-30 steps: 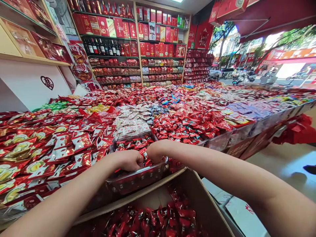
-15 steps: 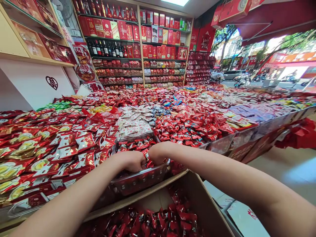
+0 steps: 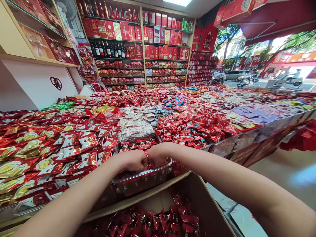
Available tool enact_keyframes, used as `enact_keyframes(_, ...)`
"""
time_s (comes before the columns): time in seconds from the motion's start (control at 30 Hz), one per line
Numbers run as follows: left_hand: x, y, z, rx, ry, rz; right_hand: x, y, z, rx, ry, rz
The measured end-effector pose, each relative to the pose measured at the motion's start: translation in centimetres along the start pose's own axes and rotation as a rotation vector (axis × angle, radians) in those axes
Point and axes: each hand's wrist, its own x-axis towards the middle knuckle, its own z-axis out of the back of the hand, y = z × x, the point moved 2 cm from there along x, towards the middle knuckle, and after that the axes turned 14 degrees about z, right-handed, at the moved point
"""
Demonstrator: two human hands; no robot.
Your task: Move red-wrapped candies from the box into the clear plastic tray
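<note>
My left hand point(image 3: 137, 160) is curled with its knuckles up, low inside a clear plastic bin point(image 3: 145, 180) just past the cardboard box. Beside it, nearly touching, my right hand point(image 3: 158, 154) is also bent down into the bin with its fingers curled. What either hand grips is hidden. Small red-wrapped candies point(image 3: 142, 144) lie in the bin behind my hands. Below my forearms stands an open cardboard box point(image 3: 197, 194), which holds a heap of red-wrapped candies point(image 3: 158, 223).
White packets point(image 3: 138, 126) are piled behind the bin, with a mound of red packets point(image 3: 182, 126) to the right. Red and white packets point(image 3: 86, 141) spread out on the left. Shelves point(image 3: 143, 42) of bottles and boxes line the back; a street opens at right.
My hands have come closer together in the bin, narrowing the gap where red candies showed between them. The whole view has shifted slightly.
</note>
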Motion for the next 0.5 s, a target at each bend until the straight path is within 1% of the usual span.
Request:
enact_keyframes(0.1,0.2,0.1,0.0,-0.035,-0.029,0.013,-0.3,0.1,0.3,-0.053,0.019,0.009)
enact_keyframes(0.17,-0.1,0.2,0.3,-0.081,-0.053,0.023,-1.5,0.7,0.8,-0.080,-0.028,0.006)
enact_keyframes(0.2,-0.6,0.2,0.5,-0.115,-0.071,0.028,-2.5,1.1,1.0,-0.103,-0.075,-0.003)
enact_keyframes(0.27,-2.7,0.3,0.7,-0.205,-0.162,0.035,-5.1,2.1,0.8,-0.157,-0.250,-0.012)
enact_keyframes(0.3,-4.2,0.5,0.5,-0.262,-0.229,0.036,-6.5,2.5,0.4,-0.173,-0.358,-0.010)
enact_keyframes(0.33,-5.9,0.7,0.0,-0.327,-0.329,0.032,-7.8,2.9,-0.5,-0.138,-0.502,0.034)
enact_keyframes(0.37,-7.7,0.9,-0.9,-0.391,-0.380,0.041,-8.8,3.2,-1.8,-0.018,-0.540,0.108)
enact_keyframes(0.4,-9.4,1.3,-2.3,-0.492,-0.389,0.045,-9.4,3.3,-3.5,0.171,-0.530,0.182)
enact_keyframes(0.43,-10.8,1.6,-4.1,-0.590,-0.351,0.050,-9.7,3.3,-5.3,0.384,-0.539,0.234)
enact_keyframes(0.5,-12.6,2.2,-8.2,-0.708,-0.335,0.118,-9.5,3.1,-8.8,0.641,-0.663,0.238)
